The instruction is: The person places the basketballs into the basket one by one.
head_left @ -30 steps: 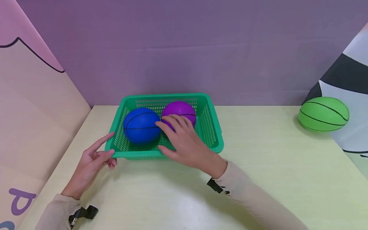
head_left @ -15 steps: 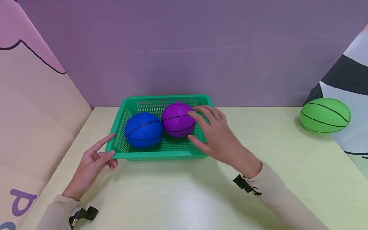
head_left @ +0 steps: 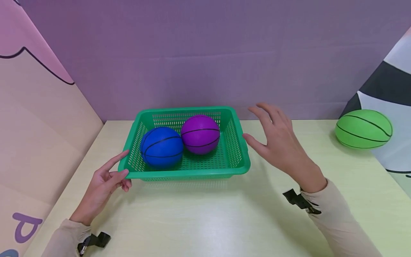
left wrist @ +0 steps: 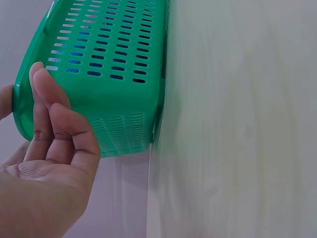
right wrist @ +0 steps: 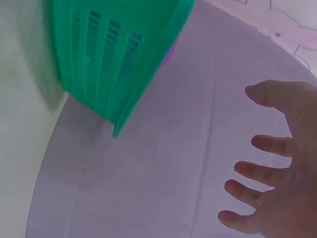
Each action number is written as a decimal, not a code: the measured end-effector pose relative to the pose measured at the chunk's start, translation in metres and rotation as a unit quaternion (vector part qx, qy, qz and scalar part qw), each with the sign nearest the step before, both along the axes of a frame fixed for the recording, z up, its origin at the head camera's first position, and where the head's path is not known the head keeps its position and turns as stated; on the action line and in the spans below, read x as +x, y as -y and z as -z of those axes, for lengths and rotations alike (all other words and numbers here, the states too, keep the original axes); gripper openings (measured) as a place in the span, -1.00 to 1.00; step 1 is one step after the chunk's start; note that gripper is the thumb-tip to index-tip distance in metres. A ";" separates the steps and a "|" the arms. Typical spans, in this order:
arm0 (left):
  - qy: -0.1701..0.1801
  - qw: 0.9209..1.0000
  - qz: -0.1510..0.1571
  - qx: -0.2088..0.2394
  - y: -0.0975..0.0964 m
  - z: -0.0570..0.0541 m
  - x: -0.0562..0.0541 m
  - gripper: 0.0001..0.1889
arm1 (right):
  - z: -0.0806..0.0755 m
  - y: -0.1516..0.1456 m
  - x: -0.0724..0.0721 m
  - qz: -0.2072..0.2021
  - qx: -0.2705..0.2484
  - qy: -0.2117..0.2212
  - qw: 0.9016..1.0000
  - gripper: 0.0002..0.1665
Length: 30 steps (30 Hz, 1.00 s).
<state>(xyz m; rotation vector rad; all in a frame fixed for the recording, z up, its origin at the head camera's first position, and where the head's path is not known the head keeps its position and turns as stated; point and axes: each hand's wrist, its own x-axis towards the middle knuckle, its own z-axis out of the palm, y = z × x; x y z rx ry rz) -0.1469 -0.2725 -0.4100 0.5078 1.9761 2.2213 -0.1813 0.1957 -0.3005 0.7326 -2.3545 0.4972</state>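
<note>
A green plastic basket [head_left: 196,175] with slotted walls stands on the table, holding a blue ball [head_left: 162,147] and a purple ball [head_left: 200,135] side by side. At its front left corner my left hand [head_left: 102,189] grips the rim; the left wrist view has the fingertips [left wrist: 52,94] under the rim against the outer wall. My right hand [head_left: 280,144] is raised just right of the basket, fingers spread and holding nothing. In the right wrist view that hand [right wrist: 292,173] is apart from the basket's end wall [right wrist: 99,59].
A light green ball [head_left: 363,129] sits on the table [head_left: 205,214] at the far right, beside a patterned panel. A purple wall [head_left: 205,57] rises behind the table, and a printed cream panel [head_left: 41,128] stands along the left.
My right hand has moved right, from over the purple ball to outside the basket. The blue ball has shifted slightly toward the front right. My left hand stays on the rim.
</note>
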 end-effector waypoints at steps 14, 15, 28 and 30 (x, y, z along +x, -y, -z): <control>-0.002 1.000 0.004 0.012 0.000 0.003 -0.001 -0.41 | -0.002 -0.050 -0.006 0.070 -0.040 0.015 0.997 -0.25; -0.002 1.000 0.004 0.011 0.000 0.003 -0.001 -0.41 | -0.002 -0.053 -0.007 0.075 -0.042 0.017 0.996 -0.25; -0.004 1.000 -0.001 -0.005 0.000 0.002 0.000 -0.41 | 0.011 -0.105 -0.029 0.135 -0.071 0.034 0.988 -0.30; -0.005 1.000 -0.005 -0.011 0.000 0.002 0.000 -0.41 | 0.014 -0.114 -0.032 0.140 -0.078 0.034 0.986 -0.31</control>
